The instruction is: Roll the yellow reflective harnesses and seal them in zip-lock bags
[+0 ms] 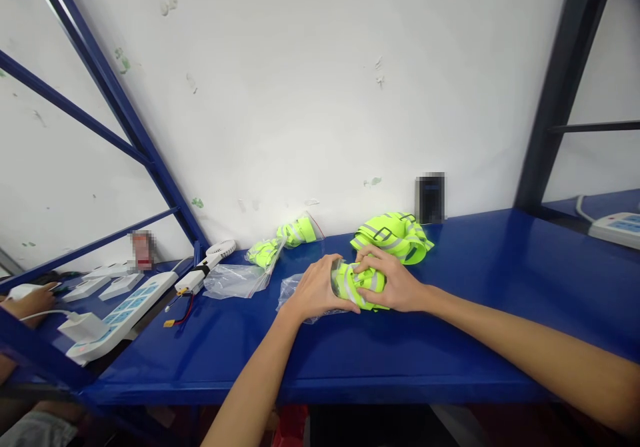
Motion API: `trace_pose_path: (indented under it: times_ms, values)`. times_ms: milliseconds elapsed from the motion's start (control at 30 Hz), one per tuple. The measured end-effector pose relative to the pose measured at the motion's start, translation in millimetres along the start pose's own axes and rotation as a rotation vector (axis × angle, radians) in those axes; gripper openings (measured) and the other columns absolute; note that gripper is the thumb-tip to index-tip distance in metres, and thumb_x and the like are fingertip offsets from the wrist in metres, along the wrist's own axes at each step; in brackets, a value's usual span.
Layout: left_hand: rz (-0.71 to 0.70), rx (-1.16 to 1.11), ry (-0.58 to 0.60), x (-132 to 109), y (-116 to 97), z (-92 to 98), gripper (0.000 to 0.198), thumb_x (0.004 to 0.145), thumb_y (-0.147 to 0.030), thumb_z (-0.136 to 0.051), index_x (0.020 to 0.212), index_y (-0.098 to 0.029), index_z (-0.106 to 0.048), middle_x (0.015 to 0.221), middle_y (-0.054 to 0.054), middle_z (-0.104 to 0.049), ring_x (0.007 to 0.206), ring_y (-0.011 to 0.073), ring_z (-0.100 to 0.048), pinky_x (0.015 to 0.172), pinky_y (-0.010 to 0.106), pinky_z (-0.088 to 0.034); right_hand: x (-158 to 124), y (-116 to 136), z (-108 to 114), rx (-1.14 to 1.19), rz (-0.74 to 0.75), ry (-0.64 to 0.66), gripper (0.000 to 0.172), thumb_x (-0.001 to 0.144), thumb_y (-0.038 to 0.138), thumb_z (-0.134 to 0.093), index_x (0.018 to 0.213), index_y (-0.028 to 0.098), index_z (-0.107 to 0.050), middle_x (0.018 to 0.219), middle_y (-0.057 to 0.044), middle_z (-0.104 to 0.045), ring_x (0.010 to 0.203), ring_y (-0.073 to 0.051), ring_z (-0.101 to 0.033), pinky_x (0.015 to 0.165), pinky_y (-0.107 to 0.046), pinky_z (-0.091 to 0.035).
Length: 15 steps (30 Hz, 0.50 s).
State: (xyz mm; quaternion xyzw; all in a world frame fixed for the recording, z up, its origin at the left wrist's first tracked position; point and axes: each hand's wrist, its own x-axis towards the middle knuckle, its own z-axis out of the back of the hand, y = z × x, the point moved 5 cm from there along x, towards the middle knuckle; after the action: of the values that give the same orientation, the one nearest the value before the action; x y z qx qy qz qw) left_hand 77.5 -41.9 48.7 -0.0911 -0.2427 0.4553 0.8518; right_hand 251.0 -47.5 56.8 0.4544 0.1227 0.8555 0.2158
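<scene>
A bundled neon-yellow reflective vest point(367, 285) with grey stripes lies on the blue table between my hands. My right hand point(393, 280) is closed round its right side, fingers bent over the top. At its left end, my left hand point(317, 290) is curled round the mouth of a clear plastic bag point(289, 291), whose edge surrounds the vest's left end. Most of the bag lies flat under and left of my left hand. Just behind my right hand rests another loosely folded reflective vest point(400, 233) with black buckles.
Bagged yellow vests point(297, 232) and a clear bag point(233, 280) lie left, near a white handheld fan point(220, 253) and a battery pack with wires point(190, 281). A power strip point(123, 317) borders the blue frame. A black box point(431, 198) stands behind. Another person's hand point(30, 302) is far left.
</scene>
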Motion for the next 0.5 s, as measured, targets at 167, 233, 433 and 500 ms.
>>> trace_pose_path:
  times_ms: [167, 233, 433, 500]
  values:
    - [0.048, -0.089, 0.015, -2, 10, 2.7, 0.101, 0.049, -0.067, -0.08, 0.13, -0.022, -0.039, 0.128, 0.011, -0.053, 0.117, 0.0318, -0.052, 0.097, 0.045, -0.041, -1, 5, 6, -0.011, 0.03, -0.04, 0.024, 0.073, 0.022, -0.071, 0.093, 0.022, -0.058, 0.105, -0.008, -0.053, 0.1, -0.024, -0.056, 0.089, -0.04, -0.046]
    - [0.044, -0.089, 0.025, -3, 11, 1.4, 0.102, 0.047, -0.067, -0.081, 0.129, -0.022, -0.04, 0.128, 0.011, -0.052, 0.119, 0.0328, -0.05, 0.099, 0.047, -0.039, 0, 6, 6, -0.01, 0.033, -0.004, 0.025, 0.072, 0.022, -0.071, 0.093, 0.023, -0.059, 0.106, -0.009, -0.053, 0.101, -0.025, -0.056, 0.089, -0.041, -0.047]
    - [-0.039, -0.076, 0.085, -5, 3, -3.7, 0.106, 0.044, -0.071, -0.079, 0.13, -0.024, -0.038, 0.129, 0.011, -0.05, 0.123, 0.0341, -0.044, 0.105, 0.05, -0.031, -8, 13, -2, -0.056, 0.136, 0.135, 0.03, 0.073, 0.023, -0.07, 0.103, 0.022, -0.064, 0.115, -0.012, -0.054, 0.099, -0.026, -0.059, 0.085, -0.039, -0.05]
    - [-0.05, -0.096, 0.12, -5, 1, -4.1, 0.102, 0.043, -0.07, -0.08, 0.126, -0.025, -0.041, 0.125, 0.009, -0.052, 0.119, 0.0332, -0.046, 0.102, 0.047, -0.033, -11, 13, -6, -0.1, 0.175, 0.18, 0.032, 0.073, 0.023, -0.069, 0.105, 0.023, -0.067, 0.117, -0.013, -0.056, 0.096, -0.025, -0.061, 0.079, -0.036, -0.051]
